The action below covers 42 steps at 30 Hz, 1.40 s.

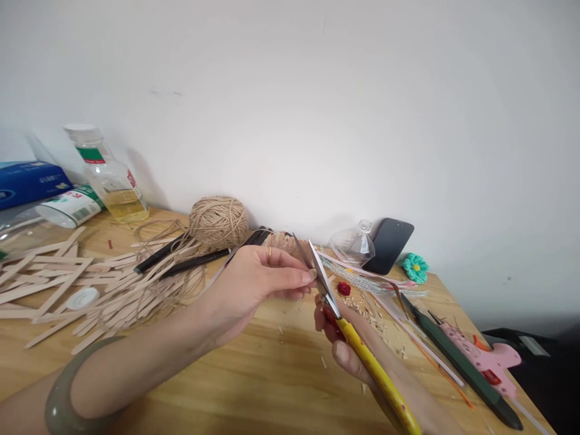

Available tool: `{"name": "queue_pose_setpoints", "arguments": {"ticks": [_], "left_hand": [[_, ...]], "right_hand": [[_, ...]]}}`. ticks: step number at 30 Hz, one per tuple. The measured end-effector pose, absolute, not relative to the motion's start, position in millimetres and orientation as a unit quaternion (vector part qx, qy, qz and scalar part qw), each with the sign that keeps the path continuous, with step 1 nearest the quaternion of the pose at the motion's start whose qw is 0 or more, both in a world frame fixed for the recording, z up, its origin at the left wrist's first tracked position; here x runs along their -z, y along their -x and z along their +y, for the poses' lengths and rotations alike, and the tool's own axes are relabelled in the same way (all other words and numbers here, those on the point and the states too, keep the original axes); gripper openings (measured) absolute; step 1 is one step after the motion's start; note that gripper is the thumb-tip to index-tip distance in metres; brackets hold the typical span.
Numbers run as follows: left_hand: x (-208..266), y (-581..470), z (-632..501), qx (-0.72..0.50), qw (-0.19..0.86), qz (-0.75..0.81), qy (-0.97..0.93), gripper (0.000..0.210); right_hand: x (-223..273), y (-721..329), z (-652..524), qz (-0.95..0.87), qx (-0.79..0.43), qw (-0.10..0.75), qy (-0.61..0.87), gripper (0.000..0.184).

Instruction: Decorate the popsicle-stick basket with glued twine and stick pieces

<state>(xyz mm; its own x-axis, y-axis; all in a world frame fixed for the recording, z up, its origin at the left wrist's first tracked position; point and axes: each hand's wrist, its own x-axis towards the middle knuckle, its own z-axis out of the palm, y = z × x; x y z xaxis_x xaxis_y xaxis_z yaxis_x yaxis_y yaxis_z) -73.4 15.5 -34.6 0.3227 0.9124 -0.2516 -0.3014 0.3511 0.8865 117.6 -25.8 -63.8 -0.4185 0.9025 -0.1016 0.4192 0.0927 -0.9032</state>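
My right hand grips a pair of scissors with a yellow handle. Their blades point up and away from me and stand slightly apart. My left hand is closed in a pinch right beside the blades, thumb against fingers; whatever sits in the pinch is too small or hidden to name. A small red rose-like flower lies just beyond my right hand, among scattered wood chips.
To the left are wooden craft sticks, a twine ball, black markers and a bottle of yellow liquid. A phone, a teal flower, a dark green tool and a pink glue gun occupy the right.
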Motion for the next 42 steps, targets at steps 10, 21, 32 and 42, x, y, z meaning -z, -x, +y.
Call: {"name": "queue_pose_setpoints", "arguments": {"ticks": [10, 21, 32, 42], "left_hand": [[36, 72, 16, -0.423, 0.727, 0.390, -0.374, 0.017], [36, 76, 18, -0.423, 0.710, 0.392, -0.405, 0.008], [32, 79, 20, -0.422, 0.701, 0.413, -0.400, 0.008], [31, 81, 22, -0.410, 0.706, 0.410, -0.408, 0.007]], "right_hand": [[69, -119, -22, -0.700, -0.484, 0.265, 0.453, 0.051], [59, -116, -22, -0.700, -0.501, 0.234, 0.452, 0.053], [53, -114, -20, -0.690, -0.504, 0.235, 0.463, 0.057], [52, -116, -19, -0.699, -0.487, 0.218, 0.475, 0.060]]}}
